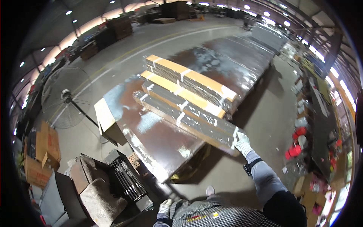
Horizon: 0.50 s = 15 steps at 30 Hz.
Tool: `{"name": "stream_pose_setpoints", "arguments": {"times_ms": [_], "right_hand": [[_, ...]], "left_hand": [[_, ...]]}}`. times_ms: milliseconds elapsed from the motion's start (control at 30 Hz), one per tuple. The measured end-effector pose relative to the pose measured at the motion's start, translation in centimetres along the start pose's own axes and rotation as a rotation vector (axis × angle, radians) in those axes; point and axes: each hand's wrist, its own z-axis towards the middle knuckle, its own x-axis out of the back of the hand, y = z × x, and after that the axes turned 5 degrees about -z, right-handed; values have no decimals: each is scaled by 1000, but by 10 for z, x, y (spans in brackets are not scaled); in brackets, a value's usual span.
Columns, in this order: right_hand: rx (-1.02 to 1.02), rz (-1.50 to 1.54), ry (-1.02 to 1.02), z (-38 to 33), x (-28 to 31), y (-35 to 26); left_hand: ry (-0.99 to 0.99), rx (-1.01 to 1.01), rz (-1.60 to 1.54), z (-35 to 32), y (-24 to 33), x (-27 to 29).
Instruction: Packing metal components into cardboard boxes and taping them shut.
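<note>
Where the right hand (241, 142) reaches: out at the end of the arm, in a white glove, touching the right end of the two dark-topped packs.
Right grip: fingers bent a bit over that end, so it looks partly closed; how hard it squeezes, and if it has one pack or both, I cannot tell.
Near dark pack (194, 126): long and thin, with a tan side and white bands; it runs from the right hand toward the upper left.
Far dark pack (198, 111): close beside the near one, with its end by the same hand.
Ends by the hand: poking past the edge of the tabletop (159, 145), over the floor (223, 176); the rest of both packs lies on top.
Front tan pack (193, 98): just behind the dark ones, lying the same way.
Back tan pack (200, 79): behind that, farthest from the person.
Left hand (165, 207): gloved too, low down beside the checked apron (230, 215), well apart from the packs.
Left grip: fingers look loosely curled; how far open, or what may be in it, I cannot tell.
Big fan (66, 96): standing left of the tabletop.
</note>
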Motion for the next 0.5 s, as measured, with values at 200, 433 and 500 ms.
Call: {"name": "stream_pose_setpoints", "arguments": {"times_ms": [200,433,500], "right_hand": [[143,-207,-33,109,-22,24],[121,-366,-52,129,-36,-23],[210,-312,-164,120,-36,-22]], "left_hand": [[-259,-133,565,38,102,-230],[-377,321,132,133,161,-376],[-239,260,-16,152,157,-407]]}}
